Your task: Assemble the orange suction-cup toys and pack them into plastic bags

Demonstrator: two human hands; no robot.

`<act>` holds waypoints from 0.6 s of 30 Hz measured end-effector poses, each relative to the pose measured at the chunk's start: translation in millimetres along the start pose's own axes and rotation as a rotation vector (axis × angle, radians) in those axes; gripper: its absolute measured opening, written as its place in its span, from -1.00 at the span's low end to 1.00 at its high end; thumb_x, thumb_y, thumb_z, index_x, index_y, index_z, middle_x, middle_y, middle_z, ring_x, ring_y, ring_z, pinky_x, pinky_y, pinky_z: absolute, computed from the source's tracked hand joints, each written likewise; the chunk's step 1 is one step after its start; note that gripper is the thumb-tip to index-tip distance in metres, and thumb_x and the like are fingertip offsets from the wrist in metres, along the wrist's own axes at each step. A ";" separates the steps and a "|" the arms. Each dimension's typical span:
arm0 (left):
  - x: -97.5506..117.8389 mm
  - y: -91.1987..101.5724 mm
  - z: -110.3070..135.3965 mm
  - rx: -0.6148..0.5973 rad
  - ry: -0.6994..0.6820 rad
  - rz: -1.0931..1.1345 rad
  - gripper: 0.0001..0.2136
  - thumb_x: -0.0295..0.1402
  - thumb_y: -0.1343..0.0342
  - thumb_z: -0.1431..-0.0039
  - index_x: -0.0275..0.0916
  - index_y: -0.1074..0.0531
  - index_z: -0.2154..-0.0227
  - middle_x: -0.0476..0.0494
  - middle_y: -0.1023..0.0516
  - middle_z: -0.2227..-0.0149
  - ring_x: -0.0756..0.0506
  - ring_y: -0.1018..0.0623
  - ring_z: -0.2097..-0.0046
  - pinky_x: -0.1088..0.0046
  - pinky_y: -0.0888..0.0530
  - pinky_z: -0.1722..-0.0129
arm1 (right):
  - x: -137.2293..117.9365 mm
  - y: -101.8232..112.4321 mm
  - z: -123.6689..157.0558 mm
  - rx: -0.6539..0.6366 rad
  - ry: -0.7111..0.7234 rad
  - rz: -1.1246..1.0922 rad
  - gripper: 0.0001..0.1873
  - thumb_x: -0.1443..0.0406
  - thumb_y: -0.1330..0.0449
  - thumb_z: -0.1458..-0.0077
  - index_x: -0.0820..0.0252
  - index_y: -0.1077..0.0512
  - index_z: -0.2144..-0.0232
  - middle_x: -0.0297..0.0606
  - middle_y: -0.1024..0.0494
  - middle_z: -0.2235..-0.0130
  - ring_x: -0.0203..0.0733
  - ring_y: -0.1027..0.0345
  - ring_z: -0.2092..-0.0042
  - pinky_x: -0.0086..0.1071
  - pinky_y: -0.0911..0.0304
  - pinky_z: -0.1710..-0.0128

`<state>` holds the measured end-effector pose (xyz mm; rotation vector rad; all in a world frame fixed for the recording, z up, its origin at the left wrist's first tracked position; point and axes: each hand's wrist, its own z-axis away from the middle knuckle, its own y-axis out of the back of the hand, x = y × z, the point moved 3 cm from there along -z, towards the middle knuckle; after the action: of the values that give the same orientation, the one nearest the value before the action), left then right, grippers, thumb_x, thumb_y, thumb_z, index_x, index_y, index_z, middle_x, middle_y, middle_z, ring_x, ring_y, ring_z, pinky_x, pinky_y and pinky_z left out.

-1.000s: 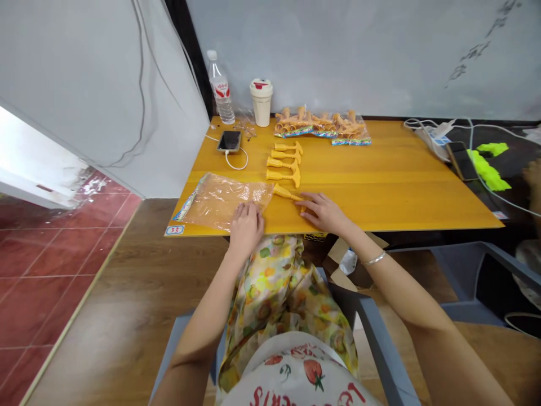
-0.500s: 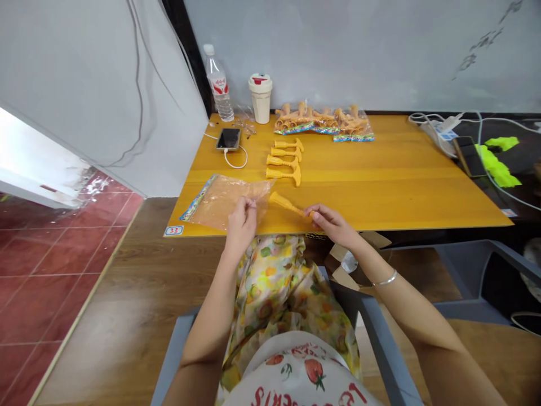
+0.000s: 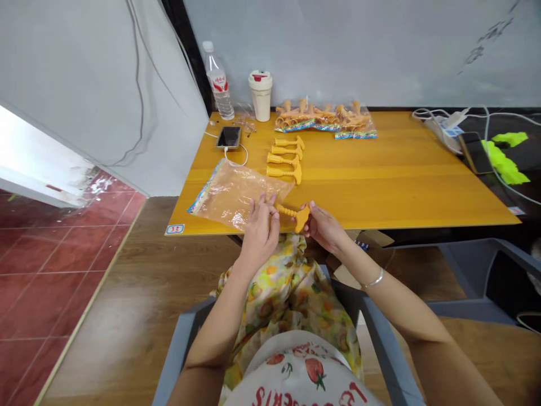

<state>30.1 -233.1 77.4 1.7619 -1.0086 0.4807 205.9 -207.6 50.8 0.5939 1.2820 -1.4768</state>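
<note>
A yellow plastic toy hammer [image 3: 287,211] lies between my hands at the table's front edge, its head toward the right. My right hand [image 3: 322,226] has its fingers closed around the head end. The far end of the handle is hidden behind the fingers of my left hand [image 3: 262,226]. That hand grips the open edge of a clear plastic bag [image 3: 232,194], close to the handle. Whether the handle tip is inside the bag I cannot tell. Beyond them, several like toy hammers [image 3: 284,159] lie in a column, heads to the right.
Filled bags of yellow pieces [image 3: 355,121] lie along the back of the table [image 3: 401,186]. A cup [image 3: 261,98], a water bottle [image 3: 220,90] and a phone [image 3: 229,137] on a white cable stand at the back left. Another phone [image 3: 475,152] and a power strip [image 3: 442,135] are at right.
The toy hammer has been turned around, so its head now points right and its handle left. My left hand has moved right along with the bag, closer to my right hand.
</note>
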 end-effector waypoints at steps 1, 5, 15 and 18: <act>2.1 0.5 1.0 0.004 -0.004 0.011 -0.89 -0.33 0.18 -0.43 -0.12 -0.20 0.26 -0.30 -0.40 -0.31 -0.16 -0.13 -0.47 -0.10 -0.04 -0.45 | 0.8 -1.3 -0.6 0.012 -0.019 -0.038 -0.53 -0.14 -0.28 -0.09 0.08 -0.35 0.25 -0.38 -0.53 0.45 -0.36 -0.18 0.55 -0.48 -0.14 0.58; 10.9 1.7 4.5 -0.021 -0.034 0.104 -0.88 -0.31 0.19 -0.44 -0.12 -0.19 0.25 -0.33 -0.40 -0.31 -0.15 -0.17 -0.45 -0.07 -0.07 -0.44 | 5.1 -5.3 -2.7 0.052 -0.068 -0.139 -0.59 -0.08 -0.27 -0.15 0.10 -0.35 0.27 -0.41 -0.50 0.49 -0.38 -0.17 0.56 -0.51 -0.16 0.58; 23.3 -5.7 8.6 -0.112 -0.080 0.234 -0.88 -0.32 0.17 -0.45 -0.11 -0.22 0.24 -0.28 -0.47 -0.25 -0.14 -0.26 -0.41 -0.01 -0.20 -0.42 | 14.2 -10.2 -5.5 0.062 0.036 -0.030 -0.56 -0.10 -0.31 -0.07 0.13 -0.42 0.32 -0.42 -0.45 0.47 -0.33 -0.31 0.46 -0.44 -0.36 0.44; 35.4 -14.0 11.4 -0.123 -0.197 0.175 -0.91 -0.40 0.17 -0.43 -0.13 -0.22 0.20 -0.29 -0.46 -0.26 -0.13 -0.30 -0.40 -0.04 -0.15 -0.44 | 14.8 -13.9 -9.6 0.062 0.140 0.112 -0.60 -0.07 -0.29 -0.06 0.12 -0.43 0.36 -0.34 -0.54 0.37 -0.22 -0.44 0.26 -0.35 -0.43 0.24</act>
<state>60.3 -255.8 89.9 1.6417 -1.3106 0.3501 185.9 -205.9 40.6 0.8091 1.2916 -1.4067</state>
